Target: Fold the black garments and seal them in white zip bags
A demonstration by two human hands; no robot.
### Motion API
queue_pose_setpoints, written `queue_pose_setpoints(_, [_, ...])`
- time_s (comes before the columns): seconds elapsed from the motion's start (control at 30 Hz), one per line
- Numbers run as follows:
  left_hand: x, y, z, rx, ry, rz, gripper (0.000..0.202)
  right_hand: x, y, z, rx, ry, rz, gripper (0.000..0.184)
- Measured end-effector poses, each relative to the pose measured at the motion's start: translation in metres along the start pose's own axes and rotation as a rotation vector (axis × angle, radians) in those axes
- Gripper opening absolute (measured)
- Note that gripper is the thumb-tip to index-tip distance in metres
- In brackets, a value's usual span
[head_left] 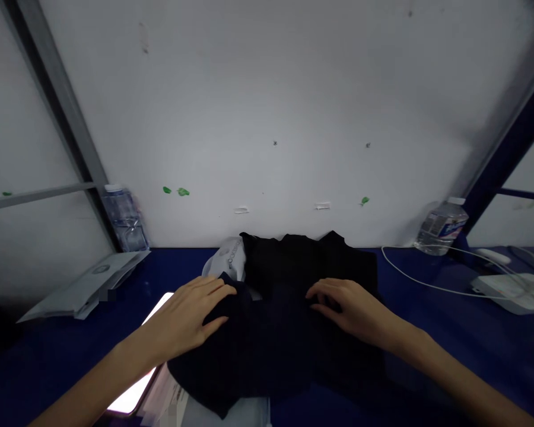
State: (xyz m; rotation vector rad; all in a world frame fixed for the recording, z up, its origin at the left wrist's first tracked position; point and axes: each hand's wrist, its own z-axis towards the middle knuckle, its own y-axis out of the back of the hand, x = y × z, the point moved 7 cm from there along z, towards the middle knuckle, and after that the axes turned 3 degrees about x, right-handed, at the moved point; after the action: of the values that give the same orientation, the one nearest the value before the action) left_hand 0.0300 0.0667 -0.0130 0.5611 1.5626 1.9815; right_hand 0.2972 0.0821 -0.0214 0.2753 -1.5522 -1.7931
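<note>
A dark, nearly black garment (276, 350) lies spread and rumpled in the middle of the blue table; its exact kind is hard to make out. My left hand (191, 314) rests on its left part, fingers stretched out and thumb apart. Over on the right, my right hand (345, 305) touches the cloth with loosely curved fingers, a gap showing between thumb and forefinger. A pale grey-white bag with printed lettering (229, 258) sticks out behind the garment's left side. Under its front edge, a whitish flat packet (247, 413) shows in part.
A lit phone (136, 392) and printed paper (167, 394) lie beneath and beside my left forearm. White envelopes (93, 284) and a water bottle (125, 219) are at the left. Another bottle (442, 226), a cable (409, 281) and a white device (511, 290) occupy the right.
</note>
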Motion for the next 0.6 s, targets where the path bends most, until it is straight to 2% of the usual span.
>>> queue_pose_setpoints(0.07, [0.000,-0.001,0.000,-0.012,-0.005,0.014,0.031,0.005,0.004,0.000,-0.012,0.012,0.015,0.013])
queue_pose_setpoints(0.2, [-0.004,0.012,0.000,-0.138,-0.003,-0.029,0.023,0.009,0.018,-0.002,-0.151,-0.005,-0.016,0.011])
queue_pose_setpoints(0.27, [0.000,0.018,0.000,-0.178,0.049,-0.088,0.027,0.003,0.019,-0.002,-0.190,-0.046,-0.050,0.021])
queue_pose_setpoints(0.33, [0.006,0.017,0.000,-0.170,0.099,-0.131,0.032,-0.006,0.015,-0.002,-0.178,-0.081,-0.081,0.029])
queue_pose_setpoints(0.4, [0.012,0.015,0.001,-0.155,0.121,-0.145,0.032,-0.013,0.011,-0.002,-0.146,-0.090,-0.085,0.024])
queue_pose_setpoints(0.47, [0.016,0.014,0.003,-0.134,0.120,-0.162,0.023,-0.017,0.016,-0.002,-0.159,-0.089,-0.046,0.016])
queue_pose_setpoints(0.53, [0.019,0.023,0.003,-0.170,0.113,-0.201,0.015,-0.016,0.034,-0.004,-0.284,-0.097,0.007,0.013])
queue_pose_setpoints(0.57, [0.021,0.032,0.002,-0.227,0.117,-0.227,0.012,-0.015,0.047,-0.007,-0.398,-0.098,0.029,0.012])
queue_pose_setpoints(0.6, [0.024,0.049,-0.001,-0.369,0.131,-0.240,0.010,-0.012,0.062,-0.013,-0.538,-0.091,0.047,0.012])
